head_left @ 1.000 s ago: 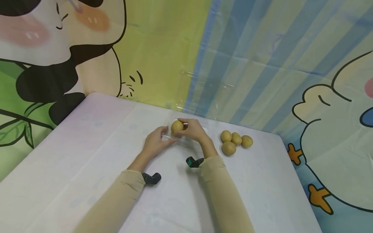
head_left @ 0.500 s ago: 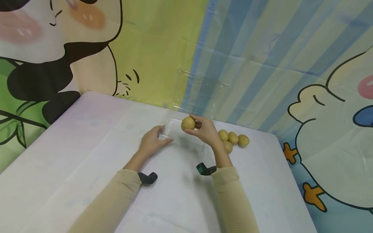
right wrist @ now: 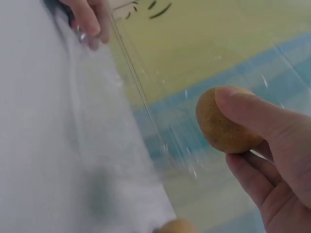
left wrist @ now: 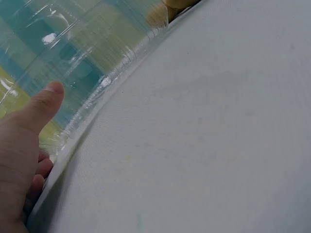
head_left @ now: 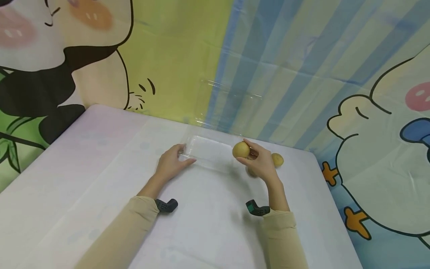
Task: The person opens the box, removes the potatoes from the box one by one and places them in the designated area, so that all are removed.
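A clear plastic clamshell box (head_left: 209,149) lies near the back of the table, its lid (head_left: 231,106) raised against the backdrop. At the box's left end, my left hand (head_left: 169,162) grips the side, thumb along the front and fingers around the corner. My right hand (head_left: 263,164) pinches a round yellow-brown potato (head_left: 240,150) between thumb and fingers, in the air by the box's right end. The right wrist view shows that potato (right wrist: 223,124) up close. Behind the right hand, a potato (head_left: 277,160) and part of another potato (head_left: 251,172) show; others are hidden.
The white-covered table (head_left: 201,224) ends at the back against a cartoon-printed backdrop (head_left: 295,74). A dark wrist device (head_left: 167,206) sits on the left wrist and another dark wrist device (head_left: 257,208) on the right.
The right hand has lifted the potato up from over the box and carried it right, toward the other potatoes. The left hand has stayed at the box's left end.
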A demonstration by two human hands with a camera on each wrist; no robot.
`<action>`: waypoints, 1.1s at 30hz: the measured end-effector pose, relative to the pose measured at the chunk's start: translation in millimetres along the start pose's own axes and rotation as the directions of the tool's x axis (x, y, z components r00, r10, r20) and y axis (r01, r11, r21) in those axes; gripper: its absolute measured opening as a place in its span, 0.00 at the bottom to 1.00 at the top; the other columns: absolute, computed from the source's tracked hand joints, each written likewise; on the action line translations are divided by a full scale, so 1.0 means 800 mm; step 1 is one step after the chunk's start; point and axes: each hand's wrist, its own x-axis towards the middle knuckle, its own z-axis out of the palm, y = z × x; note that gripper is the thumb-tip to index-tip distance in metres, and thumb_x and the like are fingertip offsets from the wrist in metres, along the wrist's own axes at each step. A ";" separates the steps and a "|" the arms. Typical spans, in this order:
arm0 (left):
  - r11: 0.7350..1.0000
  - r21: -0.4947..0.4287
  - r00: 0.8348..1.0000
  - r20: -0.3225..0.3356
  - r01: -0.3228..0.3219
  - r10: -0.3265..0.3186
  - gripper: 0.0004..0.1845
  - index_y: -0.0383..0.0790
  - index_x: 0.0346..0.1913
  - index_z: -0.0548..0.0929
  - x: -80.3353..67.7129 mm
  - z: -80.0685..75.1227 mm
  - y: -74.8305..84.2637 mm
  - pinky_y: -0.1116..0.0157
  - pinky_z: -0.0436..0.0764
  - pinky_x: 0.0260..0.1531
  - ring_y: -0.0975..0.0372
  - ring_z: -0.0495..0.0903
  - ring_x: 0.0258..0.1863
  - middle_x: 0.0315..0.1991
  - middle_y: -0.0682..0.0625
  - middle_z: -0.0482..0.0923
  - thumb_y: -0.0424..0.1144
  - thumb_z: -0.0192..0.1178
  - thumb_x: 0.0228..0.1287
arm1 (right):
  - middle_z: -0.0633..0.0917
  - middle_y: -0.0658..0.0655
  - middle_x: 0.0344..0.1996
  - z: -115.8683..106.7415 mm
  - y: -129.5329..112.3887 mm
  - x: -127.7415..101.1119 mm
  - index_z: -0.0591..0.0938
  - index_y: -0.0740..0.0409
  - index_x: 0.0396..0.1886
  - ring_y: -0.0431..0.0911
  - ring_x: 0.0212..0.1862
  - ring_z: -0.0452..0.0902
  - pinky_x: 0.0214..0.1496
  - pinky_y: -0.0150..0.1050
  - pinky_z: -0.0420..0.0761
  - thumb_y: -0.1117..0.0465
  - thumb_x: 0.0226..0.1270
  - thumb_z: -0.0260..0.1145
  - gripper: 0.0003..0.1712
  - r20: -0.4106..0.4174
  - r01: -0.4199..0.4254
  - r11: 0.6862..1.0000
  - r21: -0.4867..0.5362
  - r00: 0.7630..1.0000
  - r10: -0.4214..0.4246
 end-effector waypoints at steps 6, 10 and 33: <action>1.000 0.003 1.000 -0.006 -0.003 0.003 0.48 0.43 0.62 0.66 0.000 0.001 -0.002 0.54 0.73 0.52 0.52 0.73 0.54 0.57 0.46 0.72 0.72 0.56 0.41 | 0.71 0.53 0.60 -0.026 0.033 -0.021 0.67 0.42 0.62 0.46 0.58 0.72 0.51 0.30 0.77 0.52 0.48 0.71 0.39 -0.065 -0.077 0.988 0.136 0.994 0.087; 1.000 0.002 1.000 -0.001 -0.006 0.006 0.48 0.43 0.62 0.66 -0.001 0.000 -0.001 0.54 0.73 0.52 0.52 0.73 0.54 0.57 0.46 0.72 0.71 0.57 0.41 | 0.70 0.54 0.60 -0.042 0.054 -0.032 0.67 0.47 0.62 0.48 0.60 0.70 0.50 0.27 0.77 0.54 0.48 0.71 0.39 -0.113 -0.091 0.986 0.142 0.988 0.108; 1.000 0.010 1.000 0.005 -0.009 0.009 0.46 0.42 0.62 0.66 0.002 0.001 -0.001 0.54 0.74 0.49 0.52 0.74 0.50 0.57 0.45 0.72 0.69 0.59 0.43 | 0.63 0.56 0.66 -0.083 0.140 -0.058 0.66 0.47 0.64 0.50 0.61 0.68 0.49 0.26 0.77 0.45 0.43 0.72 0.45 -0.130 -0.324 0.940 0.106 0.933 0.336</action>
